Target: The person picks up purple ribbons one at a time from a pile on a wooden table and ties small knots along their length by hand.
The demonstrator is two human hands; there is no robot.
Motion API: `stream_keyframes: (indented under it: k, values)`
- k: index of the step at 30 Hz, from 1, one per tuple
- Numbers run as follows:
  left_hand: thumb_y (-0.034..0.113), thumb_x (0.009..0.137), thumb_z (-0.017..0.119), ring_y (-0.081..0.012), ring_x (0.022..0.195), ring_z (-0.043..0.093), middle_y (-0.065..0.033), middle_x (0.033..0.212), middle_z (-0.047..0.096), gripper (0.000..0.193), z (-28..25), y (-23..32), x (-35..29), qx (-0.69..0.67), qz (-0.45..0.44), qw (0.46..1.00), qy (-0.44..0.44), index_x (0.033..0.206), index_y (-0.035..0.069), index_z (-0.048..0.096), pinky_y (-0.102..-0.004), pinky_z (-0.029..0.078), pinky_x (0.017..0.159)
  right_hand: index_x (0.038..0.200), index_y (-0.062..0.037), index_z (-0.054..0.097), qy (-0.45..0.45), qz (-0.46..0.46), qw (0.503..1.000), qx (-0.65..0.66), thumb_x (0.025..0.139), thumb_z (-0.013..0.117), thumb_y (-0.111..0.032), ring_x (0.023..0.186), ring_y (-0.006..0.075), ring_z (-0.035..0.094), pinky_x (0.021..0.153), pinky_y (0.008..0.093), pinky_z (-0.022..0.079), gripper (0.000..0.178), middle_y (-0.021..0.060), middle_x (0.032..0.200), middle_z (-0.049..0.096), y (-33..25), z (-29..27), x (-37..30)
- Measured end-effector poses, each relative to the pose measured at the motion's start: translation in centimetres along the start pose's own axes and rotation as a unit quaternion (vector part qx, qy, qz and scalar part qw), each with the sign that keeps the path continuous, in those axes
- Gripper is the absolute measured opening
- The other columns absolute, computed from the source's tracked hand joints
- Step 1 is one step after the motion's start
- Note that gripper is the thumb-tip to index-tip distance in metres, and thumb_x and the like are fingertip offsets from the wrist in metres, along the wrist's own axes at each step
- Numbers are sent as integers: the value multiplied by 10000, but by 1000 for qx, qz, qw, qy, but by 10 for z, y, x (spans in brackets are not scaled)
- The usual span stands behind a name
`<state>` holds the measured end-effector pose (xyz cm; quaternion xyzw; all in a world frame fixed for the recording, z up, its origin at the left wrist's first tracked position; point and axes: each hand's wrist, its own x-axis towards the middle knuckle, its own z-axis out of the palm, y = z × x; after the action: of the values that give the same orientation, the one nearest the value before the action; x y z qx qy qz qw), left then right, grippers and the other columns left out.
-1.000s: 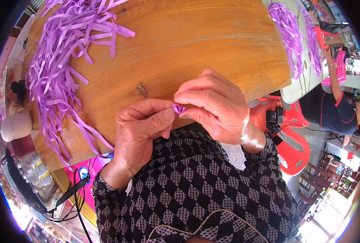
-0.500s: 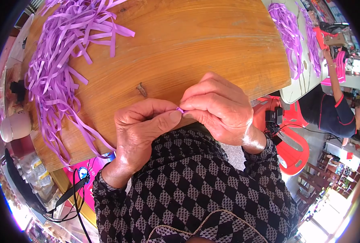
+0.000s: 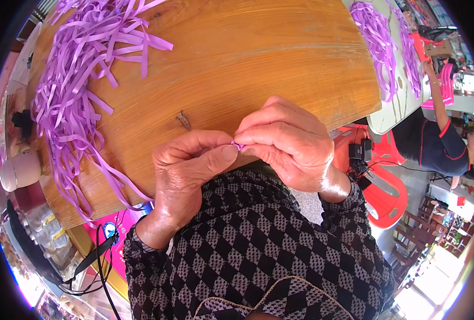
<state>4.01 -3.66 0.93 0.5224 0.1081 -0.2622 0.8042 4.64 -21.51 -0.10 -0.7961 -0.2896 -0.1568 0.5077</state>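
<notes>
Between my fingertips, over the table's near edge, is a small folded piece of purple ribbon (image 3: 238, 146). My left hand (image 3: 197, 162) pinches it from the left between thumb and forefinger. From the right, my right hand (image 3: 287, 144) closes on the same bit with thumb and fingers, so most of it is hidden. A large heap of purple ribbon strips (image 3: 77, 90) covers the left side of the wooden table (image 3: 237, 64). A few loose strips run from the heap down toward my left wrist.
Another bunch of purple ribbons (image 3: 375, 45) hangs over a pale table (image 3: 389, 117) at the right. A red plastic chair (image 3: 383, 200) with a black box stands below it. A person in dark clothes (image 3: 439, 144) is beyond. Black cables (image 3: 101, 261) hang at lower left.
Both hands keep their pinch on the ribbon piece, with only a tiny shift of the fingers. The view has moved slightly.
</notes>
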Motion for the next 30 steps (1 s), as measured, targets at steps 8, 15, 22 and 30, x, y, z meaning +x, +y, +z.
stream_keyframes:
  k: [8, 15, 22, 30]
  values:
    - [7, 758, 669, -54, 677, 530, 4, 747, 599, 95, -6, -2, 2, 51, 38, 998, -29, 849, -14, 652, -178, 429, 604, 819, -13, 631, 12, -21, 999, -36, 630, 712, 8, 617, 210, 538, 512, 280, 427, 207, 91, 804, 609, -2, -2, -1]
    - [-2, 747, 677, -60, 678, 548, -31, 773, 635, 114, 1, 2, -2, 88, 43, 995, -11, 858, -18, 659, -176, 438, 608, 817, -17, 631, 13, -22, 999, -25, 642, 711, 8, 605, 207, 527, 507, 277, 421, 194, 90, 810, 609, 0, -1, -4]
    - [9, 761, 670, -48, 680, 541, -23, 766, 634, 107, 2, 1, -2, 68, 12, 998, 2, 861, -22, 652, -170, 434, 617, 808, -9, 628, 13, -19, 999, -25, 654, 702, 12, 603, 203, 527, 504, 279, 418, 172, 94, 801, 612, -3, -6, -4]
    - [7, 774, 658, -39, 666, 516, -3, 737, 612, 83, -1, -1, -4, 98, 77, 992, -30, 850, -22, 647, -169, 413, 605, 841, -1, 630, 20, -5, 1000, 2, 635, 734, -37, 631, 198, 538, 528, 281, 427, 233, 101, 823, 618, -4, -2, -4]
